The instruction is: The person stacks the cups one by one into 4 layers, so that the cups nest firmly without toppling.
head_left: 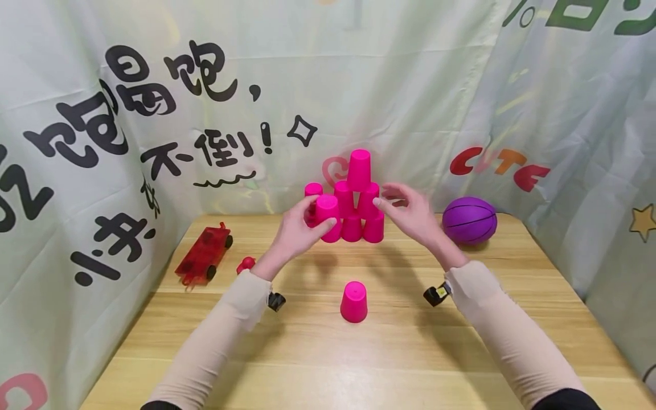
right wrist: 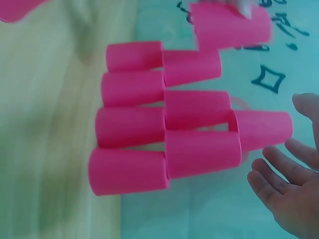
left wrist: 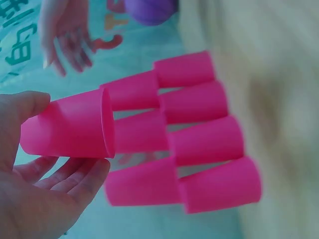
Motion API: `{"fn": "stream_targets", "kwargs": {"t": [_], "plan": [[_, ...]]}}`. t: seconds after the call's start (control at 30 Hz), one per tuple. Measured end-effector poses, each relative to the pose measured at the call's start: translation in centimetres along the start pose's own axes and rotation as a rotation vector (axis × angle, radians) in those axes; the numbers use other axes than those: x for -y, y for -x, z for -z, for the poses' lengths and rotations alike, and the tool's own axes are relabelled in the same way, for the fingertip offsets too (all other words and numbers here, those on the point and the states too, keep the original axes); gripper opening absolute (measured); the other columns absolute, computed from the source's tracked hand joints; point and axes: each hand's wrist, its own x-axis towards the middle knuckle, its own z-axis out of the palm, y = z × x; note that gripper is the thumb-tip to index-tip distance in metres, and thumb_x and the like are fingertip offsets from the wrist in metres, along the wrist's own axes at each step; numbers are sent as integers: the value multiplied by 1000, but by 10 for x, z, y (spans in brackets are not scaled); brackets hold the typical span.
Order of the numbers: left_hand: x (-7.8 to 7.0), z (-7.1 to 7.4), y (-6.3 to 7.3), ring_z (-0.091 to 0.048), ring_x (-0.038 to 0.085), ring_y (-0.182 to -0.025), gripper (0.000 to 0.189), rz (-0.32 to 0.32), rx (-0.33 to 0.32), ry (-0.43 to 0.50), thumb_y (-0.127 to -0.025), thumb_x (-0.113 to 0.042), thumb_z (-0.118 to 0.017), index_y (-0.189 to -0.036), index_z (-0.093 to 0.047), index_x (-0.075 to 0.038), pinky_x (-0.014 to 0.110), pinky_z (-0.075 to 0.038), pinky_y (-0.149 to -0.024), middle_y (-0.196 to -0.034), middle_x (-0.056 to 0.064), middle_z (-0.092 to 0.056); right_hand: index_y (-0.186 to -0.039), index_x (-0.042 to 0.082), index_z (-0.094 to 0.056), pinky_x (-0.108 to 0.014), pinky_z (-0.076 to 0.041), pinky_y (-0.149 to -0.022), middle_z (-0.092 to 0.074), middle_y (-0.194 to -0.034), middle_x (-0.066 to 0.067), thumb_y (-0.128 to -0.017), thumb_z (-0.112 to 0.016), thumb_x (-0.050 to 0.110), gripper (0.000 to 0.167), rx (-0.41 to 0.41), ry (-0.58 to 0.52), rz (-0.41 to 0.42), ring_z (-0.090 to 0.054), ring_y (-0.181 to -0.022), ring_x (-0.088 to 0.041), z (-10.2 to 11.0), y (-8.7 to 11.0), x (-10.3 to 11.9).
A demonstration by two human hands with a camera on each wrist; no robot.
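A pyramid of pink plastic cups (head_left: 351, 229), all upside down, stands at the far side of the table. Several make its bottom row, three (right wrist: 202, 154) the row above, and one top cup (head_left: 359, 169) is highest. My left hand (head_left: 297, 230) grips another pink cup (left wrist: 67, 124) between thumb and fingers, in front of the pyramid's left side. That cup is raised, its rim facing down. My right hand (head_left: 407, 210) is beside the pyramid's right side, fingers loosely bent and holding nothing; in the right wrist view its fingers (right wrist: 279, 169) are close to the top cup.
A lone upside-down pink cup (head_left: 354, 302) stands on the wooden table (head_left: 328, 364) nearer to me. Left are a red toy cart (head_left: 204, 256) and a small red object (head_left: 246, 264). A purple ball (head_left: 469, 221) lies at back right. Printed fabric (head_left: 400, 74) hangs behind.
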Motion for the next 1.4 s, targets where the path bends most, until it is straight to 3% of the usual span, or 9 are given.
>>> {"fn": "stream_targets", "kwargs": {"t": [0.3,0.57,0.83,1.1,1.4], "plan": [[-19,22,-41,-70,31,-108,57,-8,-53,29,-94,-26,-79,-143,-58,-7,47,-61,-96,-121,15,-72,-136,8,-67,-49,-56,-99,-73,-130,-13,-97,-77,32,47,113,8,60,-69,-114,-29,-13,38,1],[-25,21,-68,-70,29,-109,61,41,-84,-32,-94,-30,-79,-147,-56,-11,44,-62,-95,-125,13,-71,-129,10,-71,-46,-59,-98,-76,-121,-6,-95,-80,26,39,194,22,156,-71,-112,-30,-29,65,2],[-27,13,-82,-70,30,-107,58,60,-98,-86,-95,-30,-78,-145,-57,-9,43,-61,-93,-123,15,-72,-132,11,-70,-45,-61,-96,-76,-123,-4,-93,-82,24,43,277,5,219,-72,-112,-25,-44,87,-2],[-22,9,-90,-68,30,-108,60,76,-110,-77,-96,-30,-77,-148,-55,-10,44,-59,-95,-125,15,-71,-135,5,-68,-41,-61,-96,-74,-129,-6,-92,-83,26,51,387,30,280,-71,-117,-25,-55,101,-6],[-18,4,-97,-68,29,-108,58,105,-95,-62,-96,-30,-77,-147,-56,-12,44,-60,-95,-126,13,-71,-137,3,-66,-42,-61,-96,-74,-127,-7,-93,-82,22,51,450,42,312,-72,-111,-23,-60,109,-10]]}}
